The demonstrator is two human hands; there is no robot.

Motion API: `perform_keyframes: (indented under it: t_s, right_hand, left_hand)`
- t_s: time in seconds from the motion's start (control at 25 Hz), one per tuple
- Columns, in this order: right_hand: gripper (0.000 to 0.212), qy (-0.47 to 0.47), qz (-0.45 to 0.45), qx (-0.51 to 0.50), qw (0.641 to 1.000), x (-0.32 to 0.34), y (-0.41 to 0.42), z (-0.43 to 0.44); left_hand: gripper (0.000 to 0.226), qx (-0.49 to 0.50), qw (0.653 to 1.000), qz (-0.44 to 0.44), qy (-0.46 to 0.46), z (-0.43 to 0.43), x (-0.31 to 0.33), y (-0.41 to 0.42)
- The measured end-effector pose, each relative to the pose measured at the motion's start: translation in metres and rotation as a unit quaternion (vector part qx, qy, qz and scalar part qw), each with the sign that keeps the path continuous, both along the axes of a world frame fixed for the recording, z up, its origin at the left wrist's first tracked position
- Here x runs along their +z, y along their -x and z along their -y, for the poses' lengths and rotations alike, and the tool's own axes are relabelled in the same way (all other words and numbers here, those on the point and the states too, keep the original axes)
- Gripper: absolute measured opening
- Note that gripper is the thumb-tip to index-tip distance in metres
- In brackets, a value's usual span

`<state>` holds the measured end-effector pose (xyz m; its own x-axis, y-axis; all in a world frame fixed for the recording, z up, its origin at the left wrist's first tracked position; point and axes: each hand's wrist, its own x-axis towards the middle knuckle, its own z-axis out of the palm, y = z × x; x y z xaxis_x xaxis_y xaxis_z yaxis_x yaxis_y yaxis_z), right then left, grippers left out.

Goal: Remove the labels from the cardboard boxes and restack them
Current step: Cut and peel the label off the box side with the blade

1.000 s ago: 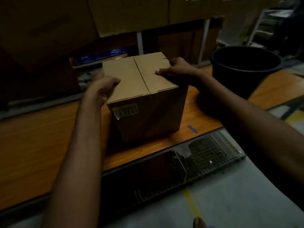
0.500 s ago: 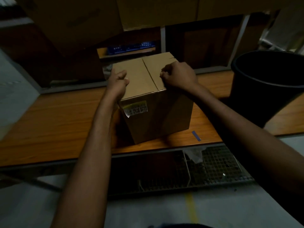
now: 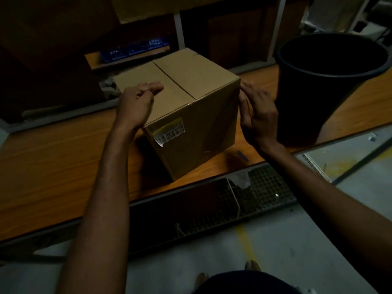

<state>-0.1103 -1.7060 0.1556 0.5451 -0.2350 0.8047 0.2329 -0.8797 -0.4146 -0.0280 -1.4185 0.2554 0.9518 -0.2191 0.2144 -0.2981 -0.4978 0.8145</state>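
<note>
A closed cardboard box bearing a partly peeled barcode label, its print unreadable, is steadied on the bench between flat, unclenched left hand and right hand, beside a black bin.

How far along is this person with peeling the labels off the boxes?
Early on. The label is on the cardboard box, one corner lifting. The left hand rests on top and the right hand lies against the right side, neither at the label. Peeling and restacking remain; no finished stack shows.

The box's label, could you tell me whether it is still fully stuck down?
Partly peeled: the label curls away at its lower corner.
</note>
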Motion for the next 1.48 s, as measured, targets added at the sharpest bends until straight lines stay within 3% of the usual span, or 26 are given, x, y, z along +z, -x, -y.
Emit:
perform_keyframes:
  t_s: [0.12,0.2,0.28,0.48,0.64,0.72,0.8,0.92,1.0,1.2,1.48]
  right_hand:
    - [0.031,0.035,-0.135,-0.035,0.990,-0.066,0.032,0.010]
    - [0.040,0.080,-0.270,-0.011,0.959,-0.103,0.054,0.013]
    - [0.047,0.108,-0.348,0.012,0.931,-0.126,0.071,0.012]
    - [0.054,0.201,-0.334,0.010,0.921,-0.144,0.092,0.007]
    - [0.063,0.234,-0.291,-0.020,0.927,-0.136,0.111,0.004]
    - [0.047,0.169,-0.265,-0.035,0.949,-0.121,0.117,-0.001]
    - [0.022,0.014,-0.251,-0.066,0.966,-0.094,0.112,-0.009]
    - [0.015,-0.226,-0.222,-0.073,0.946,-0.047,0.097,-0.022]
    - [0.014,-0.318,-0.193,-0.026,0.928,-0.017,0.089,-0.033]
    - [0.012,-0.413,-0.129,0.083,0.898,0.018,0.093,-0.075]
    - [0.019,-0.462,-0.047,0.069,0.883,0.015,0.086,-0.117]
  left_hand:
    - [0.042,0.015,1.000,0.008,0.011,0.006,-0.006,-0.003]
    - [0.042,0.025,1.000,0.007,0.009,0.008,-0.011,-0.007]
    - [0.043,0.038,0.999,0.011,0.002,0.008,-0.014,-0.008]
    - [0.044,0.071,0.997,0.036,-0.003,0.020,-0.013,0.000]
    - [0.039,0.095,0.990,0.080,-0.067,0.034,-0.009,0.016]
    - [0.038,0.080,0.982,0.103,-0.140,0.036,-0.004,0.026]
    - [0.038,0.014,0.971,0.121,-0.207,0.033,0.003,0.028]
    - [0.042,-0.101,0.957,0.109,-0.249,0.021,0.008,0.015]
    - [0.048,-0.139,0.953,0.105,-0.246,0.017,0.010,0.012]
    - [0.050,-0.097,0.958,0.130,-0.237,0.024,0.005,0.021]
    - [0.045,-0.058,0.959,0.154,-0.231,0.034,-0.002,0.027]
